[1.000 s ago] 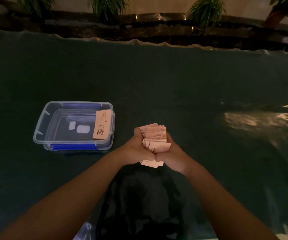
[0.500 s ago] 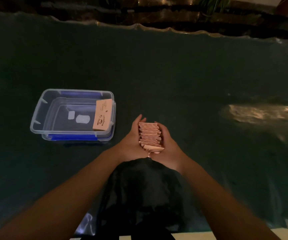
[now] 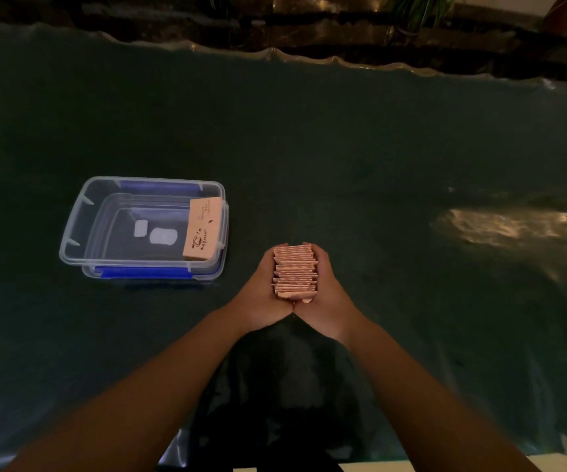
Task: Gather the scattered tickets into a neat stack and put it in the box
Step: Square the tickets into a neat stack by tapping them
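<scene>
left hand [image 3: 261,294]: fingers pressed to tickets' left side | right hand [image 3: 325,294]: fingers pressed to right side, heels of both hands touching | tickets [image 3: 295,271]: pink stack squeezed between palms, edges nearly flush, above worktop [image 3: 377,148] near front edge | box [image 3: 81,212]: clear, open, left of hands, apart; one bundle [image 3: 203,228] leaned on its right wall

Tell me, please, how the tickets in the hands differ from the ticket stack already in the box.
The held tickets sit pressed between the left hand and right hand, edges uneven; the boxed stack leans against the clear box's right wall, squared, printed face showing. Both are pinkish.
</scene>
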Tool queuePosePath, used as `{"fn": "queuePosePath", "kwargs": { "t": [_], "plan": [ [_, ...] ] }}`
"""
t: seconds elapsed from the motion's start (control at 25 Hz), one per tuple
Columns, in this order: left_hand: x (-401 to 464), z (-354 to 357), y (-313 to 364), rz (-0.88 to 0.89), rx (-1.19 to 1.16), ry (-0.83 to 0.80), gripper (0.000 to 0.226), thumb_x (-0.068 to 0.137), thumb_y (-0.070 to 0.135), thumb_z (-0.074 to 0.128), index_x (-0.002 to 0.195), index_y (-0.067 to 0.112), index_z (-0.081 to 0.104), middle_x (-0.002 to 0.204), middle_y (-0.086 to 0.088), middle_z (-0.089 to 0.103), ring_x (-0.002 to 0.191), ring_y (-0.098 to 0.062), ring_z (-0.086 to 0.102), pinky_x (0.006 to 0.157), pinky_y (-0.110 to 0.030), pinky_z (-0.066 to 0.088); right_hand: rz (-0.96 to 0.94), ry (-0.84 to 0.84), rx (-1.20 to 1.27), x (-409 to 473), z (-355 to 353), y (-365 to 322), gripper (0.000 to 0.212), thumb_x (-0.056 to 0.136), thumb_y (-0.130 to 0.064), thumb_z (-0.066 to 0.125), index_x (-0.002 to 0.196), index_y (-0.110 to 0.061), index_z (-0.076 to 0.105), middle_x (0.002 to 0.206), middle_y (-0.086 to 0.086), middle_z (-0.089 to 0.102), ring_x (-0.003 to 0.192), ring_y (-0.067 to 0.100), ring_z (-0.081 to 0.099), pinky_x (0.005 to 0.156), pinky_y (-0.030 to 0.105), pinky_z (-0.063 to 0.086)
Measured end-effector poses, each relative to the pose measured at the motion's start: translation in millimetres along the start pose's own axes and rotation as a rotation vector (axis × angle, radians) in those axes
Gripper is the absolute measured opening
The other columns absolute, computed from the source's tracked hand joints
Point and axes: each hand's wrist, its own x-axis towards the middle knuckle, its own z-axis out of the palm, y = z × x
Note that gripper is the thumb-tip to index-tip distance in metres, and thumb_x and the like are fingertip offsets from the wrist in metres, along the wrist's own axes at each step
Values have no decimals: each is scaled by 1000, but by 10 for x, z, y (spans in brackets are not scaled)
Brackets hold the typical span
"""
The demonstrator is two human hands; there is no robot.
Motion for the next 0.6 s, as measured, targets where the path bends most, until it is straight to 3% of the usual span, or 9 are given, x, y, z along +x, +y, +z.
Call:
{"fn": "queuePosePath", "kwargs": {
  "t": [0.12,0.2,0.28,0.36,0.4,0.48,0.52,0.6],
  "plan": [
    [-1,-81,38,15,15,-36,139,71,29,95,164,33,-9,162,7,34,142,0,38,114,-26,25,-17,-58,-35,-16,-60,-3,113,82,-5,84,168,-22,13,158,-1,48,136,1,53,122,35,41],
    [-19,-135,24,28,48,-56,150,67,31,97,162,33,-20,168,6,22,146,-2,28,116,-27,19,-25,-112,-77,-36,-60,-1,125,80,-10,88,170,-27,2,167,-3,36,147,6,44,124,35,38],
    [-30,-138,8,39,91,-76,151,68,29,97,161,29,-22,168,4,22,149,-4,28,118,-28,19,-34,-128,-117,-29,-21,10,132,80,-15,90,168,-38,-6,167,-9,27,147,4,41,117,22,38],
    [-29,-106,2,64,131,-56,136,73,26,94,162,23,-8,160,2,35,144,-5,39,121,-28,25,-43,-94,-145,-22,42,0,130,82,-15,88,166,-43,-7,162,-14,22,140,2,43,106,10,38],
    [-22,-102,10,86,152,-37,118,76,24,91,161,22,9,153,2,42,138,-3,46,120,-29,32,-48,-65,-151,-19,62,-2,126,83,-12,86,166,-39,-3,163,-11,23,140,4,45,105,12,40],
    [-7,-123,48,130,197,-2,84,79,22,88,147,27,39,139,3,50,126,-1,56,113,-32,45,-73,-9,-159,-21,56,-15,113,84,-10,84,164,-32,8,162,3,33,139,13,51,113,27,47],
    [-2,-144,66,143,195,7,80,78,23,89,142,28,41,136,5,53,123,0,58,110,-31,47,-82,10,-157,-29,35,-28,108,83,-11,84,162,-30,14,159,5,38,136,14,54,114,34,49],
    [7,-209,67,151,167,3,101,73,26,92,152,26,28,141,6,51,128,-1,55,113,-33,45,-97,33,-176,-37,-17,-62,106,82,-16,87,163,-26,19,158,6,40,136,14,55,114,36,49]
  ]
}}
